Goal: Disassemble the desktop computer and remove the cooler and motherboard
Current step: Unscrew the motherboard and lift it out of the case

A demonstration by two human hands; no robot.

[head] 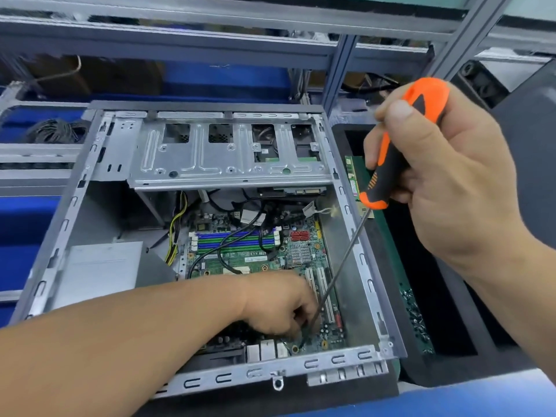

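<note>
Your open desktop computer case (69, 224) lies on its side on the bench, its grey metal frame ringed with slotted rails and its silver drive cage (228, 155) spanning the far end. Deep inside sits the green motherboard (304, 257), its long axis running from the drive cage toward you, with blue and green memory slots (237, 239) lying crosswise, white expansion slots (322, 287) lengthwise, a small silver heatsink (301, 253) and black cables (222, 251) looping over it.

Your right hand (445, 182) grips the orange-and-black handle of a long screwdriver (391, 164), fingers curled round it. Its thin shaft slants down and to the left, with the tip at the near edge of the board. Your left hand (279, 305) rests on the board there, fingers curled at the tip; whether they pinch anything cannot be told.

Right of the case, a black tray (445, 335) holds loose screws (416, 317) and a green circuit board (353, 176).
</note>
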